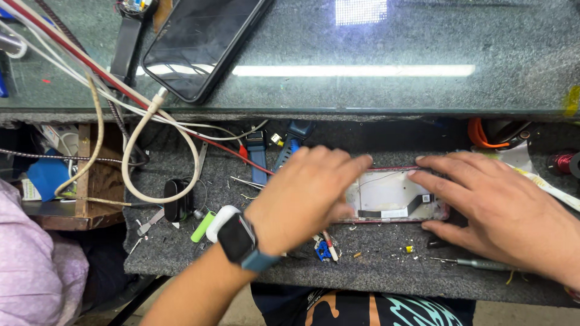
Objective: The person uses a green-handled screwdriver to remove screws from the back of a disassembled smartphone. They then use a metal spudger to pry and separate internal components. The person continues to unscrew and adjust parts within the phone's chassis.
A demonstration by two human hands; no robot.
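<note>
An opened phone frame (393, 196) with a red rim lies flat mid-mat on the grey work mat (386, 271), with bare mat toward 6 o'clock and a glass shelf edge (362, 111) close at 12. The left hand (305, 196) lies spread flat over its 9 o'clock end, fingers extended, probably pressing rather than gripping. The right hand (501, 211), also open, touches the 3 o'clock end; a small screwdriver (477, 263) lies at 5 o'clock.

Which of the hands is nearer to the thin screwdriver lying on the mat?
The right hand. The screwdriver lies just below its fingers, beside the opened phone. The left hand is farther away, on the phone's left end.
</note>
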